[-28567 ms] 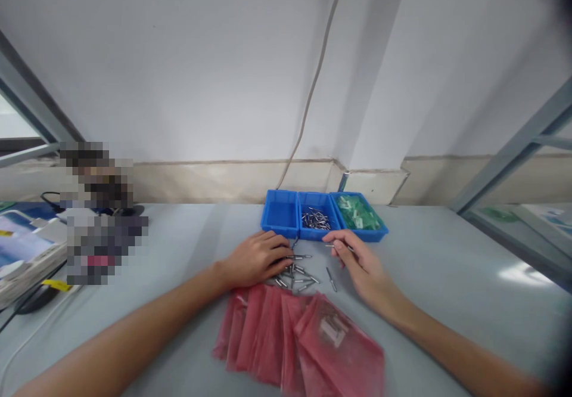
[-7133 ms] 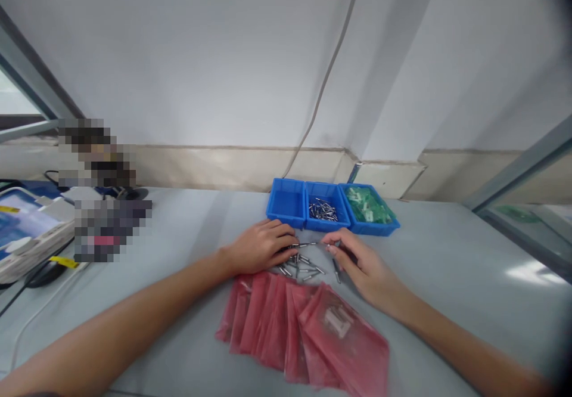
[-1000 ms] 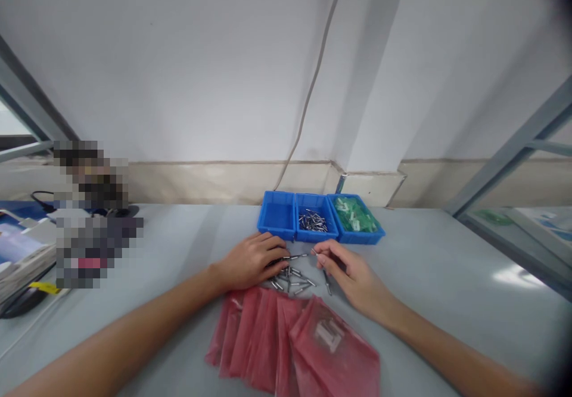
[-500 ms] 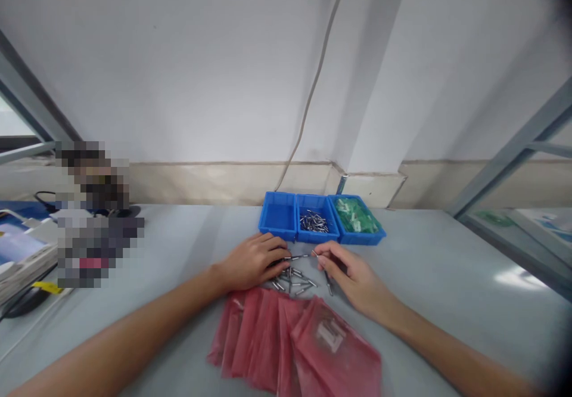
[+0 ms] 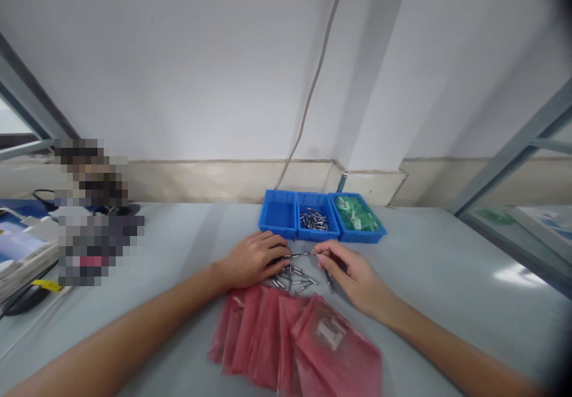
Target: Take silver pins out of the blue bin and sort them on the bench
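Observation:
My left hand [image 5: 258,259] rests palm down on the table, fingers bent and closed around a slim metal pin [image 5: 298,256] that sticks out to the right. Beneath and in front of those fingers lie several loose metal pins [image 5: 295,281]. Facing it, my right hand [image 5: 346,269] pinches a thin metal piece between thumb and forefinger. A dark-and-silver pin [image 5: 329,281] shows below the right thumb; whether it is held or lies on the table I cannot tell. Closer to me, red translucent bags [image 5: 263,340] overlap in a fan, the rightmost with a white label [image 5: 331,332].
Three blue bins stand in a row behind my hands: a left bin [image 5: 277,230], a middle one with metal pins [image 5: 314,220], and a right one with green bags [image 5: 357,213]. Cables and equipment [image 5: 27,248] occupy the left side, beside a blurred person. A wall [image 5: 201,87] closes the back.
Both hands keep nearly the same place and grip. The whole view has shifted very slightly; the pins, bags and bins lie as before.

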